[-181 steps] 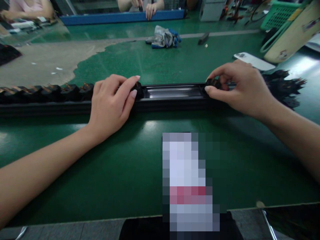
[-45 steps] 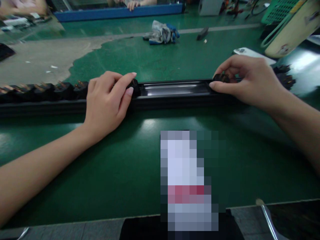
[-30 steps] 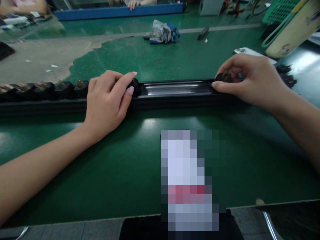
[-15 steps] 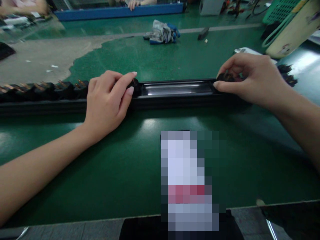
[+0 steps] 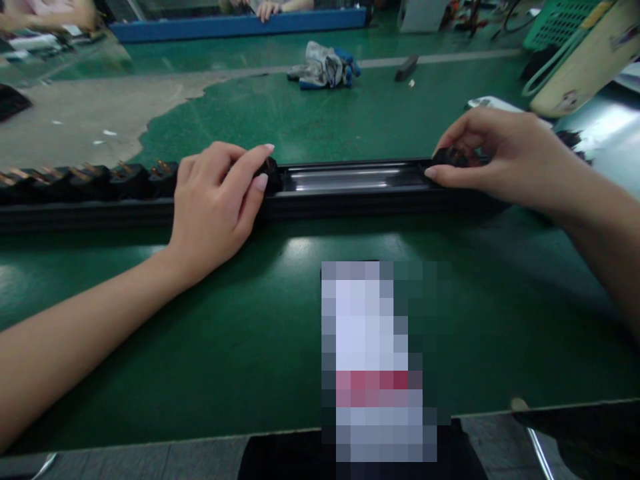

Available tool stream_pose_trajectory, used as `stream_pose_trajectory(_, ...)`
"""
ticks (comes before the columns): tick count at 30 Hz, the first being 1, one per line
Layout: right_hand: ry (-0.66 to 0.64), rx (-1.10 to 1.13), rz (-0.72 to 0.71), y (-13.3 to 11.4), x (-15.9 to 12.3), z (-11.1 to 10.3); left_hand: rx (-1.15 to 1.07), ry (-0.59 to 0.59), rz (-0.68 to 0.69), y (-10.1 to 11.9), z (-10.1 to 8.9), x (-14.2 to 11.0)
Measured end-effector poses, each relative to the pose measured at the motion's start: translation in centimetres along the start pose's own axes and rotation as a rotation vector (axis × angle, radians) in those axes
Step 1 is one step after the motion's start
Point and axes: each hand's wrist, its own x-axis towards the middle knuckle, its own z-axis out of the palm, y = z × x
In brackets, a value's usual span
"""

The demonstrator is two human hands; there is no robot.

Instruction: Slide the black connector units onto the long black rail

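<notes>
- Head view, left hand: The left hand [image 5: 215, 200] lies over a black channel [image 5: 350, 207], palm down. Its thumb and forefinger are closed about a first black part [image 5: 271, 175] at the left end of the channel's exposed stretch; the other fingers are curled, their tips hidden.
- Head view, right hand: The right hand [image 5: 500, 150] pinches a second black part [image 5: 450, 157] between thumb and fingers, at the right end of that stretch. Whether this part is fully seated cannot be told.
- Head view, channel: It runs across the green table [image 5: 150, 347] from the left edge of view to beneath the right hand. Between the hands its shiny interior is exposed. Left of the left hand, a row of black parts [image 5: 127, 180] with copper-coloured prongs stands along it.
- Head view, right side: A white phone [image 5: 493, 102] lies just behind the right hand, partly covered. Further back stand a cream container [image 5: 580, 60] and a green basket [image 5: 557, 25].
- Head view, far side: Crumpled gloves [image 5: 323, 65] lie near a small dark block [image 5: 407, 68]. Behind them, a co-worker's hand [image 5: 269, 9] rests at a blue bar [image 5: 200, 29].
- Head view, near side: A pixelated patch [image 5: 373, 353] obscures the area before the person.
</notes>
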Motion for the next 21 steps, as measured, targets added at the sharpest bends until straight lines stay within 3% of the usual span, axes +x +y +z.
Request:
stream_pose_trajectory(14,0.008,0.016,0.06,-0.56,-0.25,0.34,-0.001,0.02,0.053,-0.4,0.17,-0.08)
stream_pose_trajectory(21,0.024,-0.02,0.02,-0.29,-0.44,0.34,0.004,0.034,0.061,-0.43,0.28,-0.09)
